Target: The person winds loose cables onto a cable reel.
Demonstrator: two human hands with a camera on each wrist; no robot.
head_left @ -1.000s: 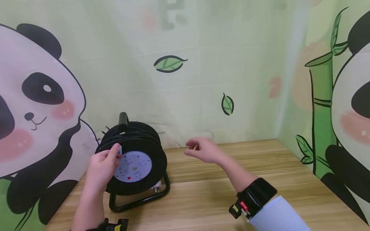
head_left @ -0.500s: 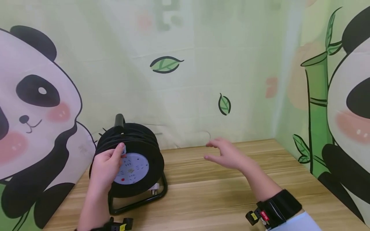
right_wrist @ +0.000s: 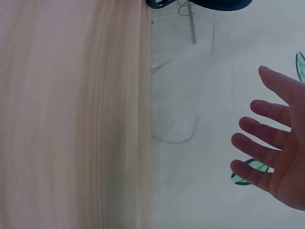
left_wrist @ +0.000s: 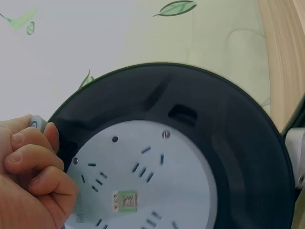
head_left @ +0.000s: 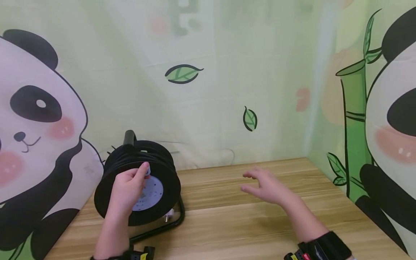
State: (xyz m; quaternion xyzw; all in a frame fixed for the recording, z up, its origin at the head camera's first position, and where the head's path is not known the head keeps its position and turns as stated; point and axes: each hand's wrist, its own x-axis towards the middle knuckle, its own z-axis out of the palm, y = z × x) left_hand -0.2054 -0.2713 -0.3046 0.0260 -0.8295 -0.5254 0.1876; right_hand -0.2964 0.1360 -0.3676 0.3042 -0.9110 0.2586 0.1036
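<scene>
A black cable reel [head_left: 172,187] with a pale socket face [head_left: 155,193] stands on the left of the table. Black cord [head_left: 156,153] is wound round its drum. My left hand [head_left: 128,186] pinches the small grey-blue knob [head_left: 148,170] on the reel's face between thumb and curled fingers. The left wrist view shows the knob [left_wrist: 38,123] poking out above the fingers, partly hidden. My right hand [head_left: 266,186] hovers over the table to the right of the reel, holding nothing. Its fingers [right_wrist: 259,131] are spread and nearly straight in the right wrist view.
The reel rests on a black tubular stand [head_left: 172,225] and has a carrying handle [head_left: 129,137] on top. A white plug [head_left: 169,215] sits low by the stand. Behind the wooden table [head_left: 227,224] hangs a printed panda backdrop [head_left: 211,90].
My left hand has carried the knob rightward over the top of the socket face, turning the reel. My right hand has moved right, away from the reel, and its fingers have opened out.
</scene>
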